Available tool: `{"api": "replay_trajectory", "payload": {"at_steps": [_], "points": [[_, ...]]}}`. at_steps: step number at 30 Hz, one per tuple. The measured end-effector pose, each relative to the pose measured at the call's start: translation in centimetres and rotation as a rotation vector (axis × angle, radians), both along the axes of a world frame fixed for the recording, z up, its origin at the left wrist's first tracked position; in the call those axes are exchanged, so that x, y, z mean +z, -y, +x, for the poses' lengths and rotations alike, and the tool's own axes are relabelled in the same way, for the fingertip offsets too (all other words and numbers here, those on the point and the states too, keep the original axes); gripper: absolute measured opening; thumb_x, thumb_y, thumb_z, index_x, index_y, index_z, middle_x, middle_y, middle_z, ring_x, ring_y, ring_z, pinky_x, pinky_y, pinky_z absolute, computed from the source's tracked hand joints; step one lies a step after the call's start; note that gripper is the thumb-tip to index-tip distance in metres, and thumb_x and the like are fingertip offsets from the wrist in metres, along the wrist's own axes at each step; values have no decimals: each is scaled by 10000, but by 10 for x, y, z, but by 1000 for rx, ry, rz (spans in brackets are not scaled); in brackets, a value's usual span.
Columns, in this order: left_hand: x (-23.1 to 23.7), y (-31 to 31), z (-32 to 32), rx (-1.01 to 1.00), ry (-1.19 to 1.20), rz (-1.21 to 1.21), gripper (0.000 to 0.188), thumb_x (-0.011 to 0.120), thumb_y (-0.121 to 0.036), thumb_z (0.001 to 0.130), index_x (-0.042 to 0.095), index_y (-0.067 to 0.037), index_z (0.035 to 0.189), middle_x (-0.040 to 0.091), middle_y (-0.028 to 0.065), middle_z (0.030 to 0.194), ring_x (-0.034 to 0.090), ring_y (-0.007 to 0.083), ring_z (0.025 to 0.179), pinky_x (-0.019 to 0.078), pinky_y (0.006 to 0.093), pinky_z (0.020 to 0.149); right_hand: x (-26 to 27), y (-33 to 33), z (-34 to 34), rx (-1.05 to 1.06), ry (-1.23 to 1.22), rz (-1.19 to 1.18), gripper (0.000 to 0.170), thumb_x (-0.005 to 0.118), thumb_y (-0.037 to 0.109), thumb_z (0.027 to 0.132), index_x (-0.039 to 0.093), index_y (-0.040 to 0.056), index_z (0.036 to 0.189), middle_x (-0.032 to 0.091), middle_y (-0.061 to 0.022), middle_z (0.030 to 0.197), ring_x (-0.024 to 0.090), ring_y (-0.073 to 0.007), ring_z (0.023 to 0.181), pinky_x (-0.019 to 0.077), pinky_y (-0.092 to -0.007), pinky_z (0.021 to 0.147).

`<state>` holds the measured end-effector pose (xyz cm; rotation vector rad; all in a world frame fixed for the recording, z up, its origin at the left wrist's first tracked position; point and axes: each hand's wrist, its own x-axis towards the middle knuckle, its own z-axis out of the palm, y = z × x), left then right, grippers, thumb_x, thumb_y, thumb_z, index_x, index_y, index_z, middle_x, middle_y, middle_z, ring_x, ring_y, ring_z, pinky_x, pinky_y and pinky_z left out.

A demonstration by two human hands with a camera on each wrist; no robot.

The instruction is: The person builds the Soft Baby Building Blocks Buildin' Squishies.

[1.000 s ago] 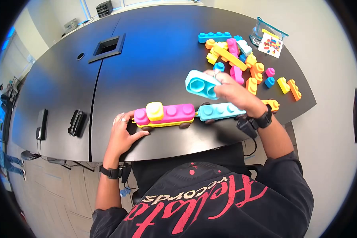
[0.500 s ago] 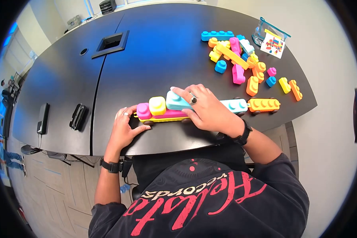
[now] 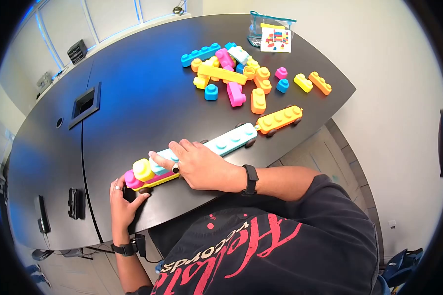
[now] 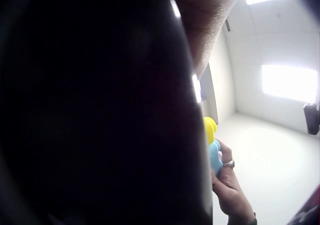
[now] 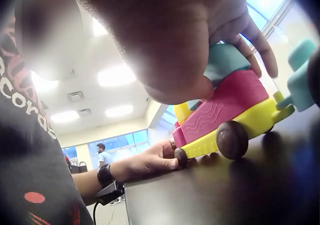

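In the head view a wheeled yellow base [image 3: 165, 180] carries a long pink block [image 5: 220, 104], with a yellow block [image 3: 142, 169] on top near its left end. Beside that, the right hand [image 3: 202, 164] grips a light blue block [image 3: 158, 165], which rests on the pink block. The left hand [image 3: 124, 202] holds the left end of the wheeled base, thumb along its near side. To the right, a light blue wheeled car [image 3: 231, 140] and an orange wheeled car [image 3: 279, 119] stand in line, hitched together.
A pile of loose blocks [image 3: 221, 73] lies beyond the cars. Behind it stand a clear pouch [image 3: 255, 30] and a picture card [image 3: 275, 40]. A black socket box [image 3: 85, 104] is set in the table at the left; two black cases [image 3: 75, 203] lie near the left edge.
The right hand has brought the light blue block left and down onto the pink block, beside the yellow one. The head view has turned right. The left hand keeps its hold.
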<state>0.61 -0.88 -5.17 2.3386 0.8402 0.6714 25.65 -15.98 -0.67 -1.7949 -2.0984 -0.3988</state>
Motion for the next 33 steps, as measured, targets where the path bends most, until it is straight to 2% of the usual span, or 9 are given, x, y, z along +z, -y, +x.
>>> {"api": "replay_trajectory", "payload": {"at_steps": [3,9,13,19,22,24,26,30,33], "points": [[0,0,1,15,-5,-29,705,906,-230,669,589,-20,1263,600,168,1204,553,343,1155,444,432,1003,5,0,4,64,-55,-83,846,641,90,824,304,197,1592,534,-203,1148,570,-331,947,533,-425,801],[-8,-4,-1,-2,-8,26,721,913,-247,662,588,-6,1259,598,173,1196,567,336,1131,456,424,987,11,2,6,103,-184,-142,866,649,44,833,297,266,1593,523,-198,1167,579,-352,971,566,-439,759],[-6,-3,0,-3,-12,39,727,919,-254,656,588,-8,1254,599,167,1178,571,336,1118,458,425,980,8,0,8,115,-172,-103,868,655,39,827,305,264,1589,516,-193,1176,586,-346,953,580,-424,725],[-1,0,4,30,26,-30,689,935,-258,634,594,-17,1183,603,144,1110,590,329,1072,471,422,943,17,-6,21,222,-200,-193,826,649,41,842,333,258,1574,514,-191,1207,612,-341,959,573,-419,765],[2,2,6,28,32,-26,648,933,-254,643,595,-25,1146,604,142,1089,596,325,1047,476,416,926,24,-8,39,350,-209,-237,811,694,131,866,324,258,1576,506,-188,1274,624,-349,997,561,-439,826],[4,2,5,15,26,-20,594,902,-189,670,579,-12,1136,608,124,1083,593,281,1025,457,378,946,40,-7,58,416,-469,-340,798,711,283,898,306,268,1585,503,-173,1353,626,-375,1057,548,-458,889],[3,2,5,15,32,-32,585,900,-185,672,580,-17,1131,608,122,1079,589,276,1030,452,375,949,68,-16,93,257,-435,-403,780,710,336,904,319,233,1572,556,-170,1324,618,-382,1107,528,-478,936],[1,0,5,6,55,-50,572,896,-179,675,581,-21,1125,609,116,1064,579,265,1040,441,371,960,55,-72,210,-232,-109,-114,703,700,322,889,421,140,1509,640,-208,1173,643,-369,1094,530,-448,918],[4,2,6,10,49,-58,571,896,-184,677,578,-17,1121,608,114,1063,579,271,1035,441,372,958,37,-95,255,-426,51,-134,673,714,248,861,462,107,1469,672,-199,1113,655,-353,1093,541,-450,906]]}}
